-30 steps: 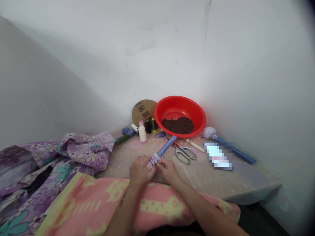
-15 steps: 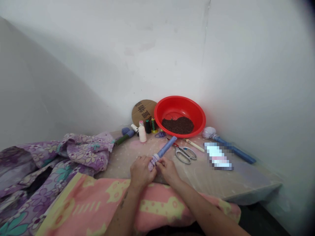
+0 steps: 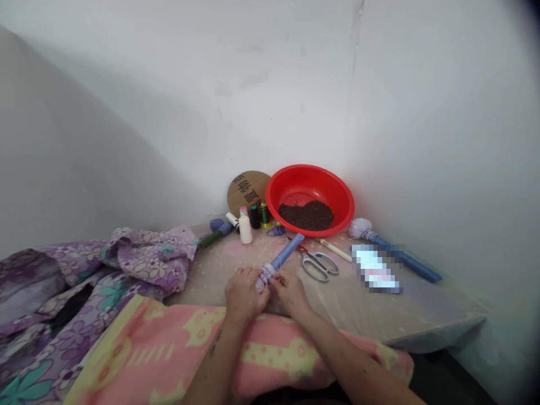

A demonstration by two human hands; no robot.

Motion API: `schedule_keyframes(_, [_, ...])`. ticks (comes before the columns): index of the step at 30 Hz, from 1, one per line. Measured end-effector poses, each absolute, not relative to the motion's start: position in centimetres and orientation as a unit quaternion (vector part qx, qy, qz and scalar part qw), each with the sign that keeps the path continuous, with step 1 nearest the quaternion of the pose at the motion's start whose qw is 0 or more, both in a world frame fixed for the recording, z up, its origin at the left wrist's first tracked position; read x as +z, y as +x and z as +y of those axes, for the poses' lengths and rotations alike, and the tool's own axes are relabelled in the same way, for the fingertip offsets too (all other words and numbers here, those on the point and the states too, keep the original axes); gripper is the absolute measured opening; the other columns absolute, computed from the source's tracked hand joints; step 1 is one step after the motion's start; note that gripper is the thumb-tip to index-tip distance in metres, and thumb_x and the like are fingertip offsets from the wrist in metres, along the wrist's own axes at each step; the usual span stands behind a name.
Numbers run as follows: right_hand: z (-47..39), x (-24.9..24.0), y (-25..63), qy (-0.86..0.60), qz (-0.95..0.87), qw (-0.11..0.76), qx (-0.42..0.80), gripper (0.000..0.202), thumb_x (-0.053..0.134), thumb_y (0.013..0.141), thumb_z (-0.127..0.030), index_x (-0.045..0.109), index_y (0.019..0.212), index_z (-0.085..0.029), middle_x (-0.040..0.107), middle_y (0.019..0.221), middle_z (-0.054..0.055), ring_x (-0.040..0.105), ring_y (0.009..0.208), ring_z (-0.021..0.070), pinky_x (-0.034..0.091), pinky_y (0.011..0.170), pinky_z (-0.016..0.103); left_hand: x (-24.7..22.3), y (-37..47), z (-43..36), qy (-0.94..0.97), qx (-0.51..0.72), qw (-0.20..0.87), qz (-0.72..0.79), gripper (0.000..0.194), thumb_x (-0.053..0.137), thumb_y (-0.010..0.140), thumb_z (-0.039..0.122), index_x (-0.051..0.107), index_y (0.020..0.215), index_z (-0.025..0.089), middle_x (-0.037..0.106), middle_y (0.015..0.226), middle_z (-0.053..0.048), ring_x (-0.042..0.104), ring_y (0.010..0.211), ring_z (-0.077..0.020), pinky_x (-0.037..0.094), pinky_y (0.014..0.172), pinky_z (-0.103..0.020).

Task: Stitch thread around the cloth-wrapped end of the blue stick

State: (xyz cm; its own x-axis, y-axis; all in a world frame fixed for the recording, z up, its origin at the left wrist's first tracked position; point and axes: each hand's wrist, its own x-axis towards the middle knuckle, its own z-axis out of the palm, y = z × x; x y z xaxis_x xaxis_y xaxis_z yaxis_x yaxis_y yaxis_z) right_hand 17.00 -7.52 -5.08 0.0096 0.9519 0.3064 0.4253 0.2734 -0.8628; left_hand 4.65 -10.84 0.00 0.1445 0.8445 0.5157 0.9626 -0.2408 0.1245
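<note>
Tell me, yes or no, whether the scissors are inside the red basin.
No, the scissors lie on the covered table, in front of the red basin.

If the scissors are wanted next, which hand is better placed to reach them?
Probably the right hand: it is nearer the scissors, whose handles lie on its side, though its fingers are at the wrapping. The left hand is farther away, gripping the wrapped end of the blue stick.

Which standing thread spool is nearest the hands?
The white cone: it stands in front, nearest the left hand, with the black spool and green-and-yellow spool farther back.
</note>
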Motion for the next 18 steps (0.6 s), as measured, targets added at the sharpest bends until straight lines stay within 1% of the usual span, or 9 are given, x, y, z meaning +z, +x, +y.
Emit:
schedule_keyframes(7, [-7.4, -6.1, 16.8, -0.514, -0.64, 0.492, 0.291, 0.015, 0.046, 0.071, -0.022, 0.059, 0.072, -0.017, 0.06, 0.063, 0.001, 0.052, 0.059, 0.0126, 0.036, 0.053, 0.02, 0.0, 4.7, -10.9, -0.738, -0.252, 0.118, -0.615, 0.026, 0.048, 0.068, 0.034, 0.058, 0.089, 0.023, 0.058, 0.084, -0.004, 0.049, 0.082, -0.0186, 0.035, 0.067, -0.027])
schedule_keyframes(18, [-8.3, -4.4, 16.7, -0.565, -0.639, 0.455, 0.258, 0.014, 0.047, 0.071, -0.021, 0.06, 0.073, -0.019, 0.063, 0.068, 0.002, 0.054, 0.062, 0.0136, 0.037, 0.056, 0.022, 0.0, 4.7, -11.1, -0.743, -0.248, 0.122, -0.61, 0.027, 0.047, 0.069, 0.035, 0.058, 0.09, 0.022, 0.058, 0.084, -0.004, 0.048, 0.082, -0.0188, 0.035, 0.068, -0.028])
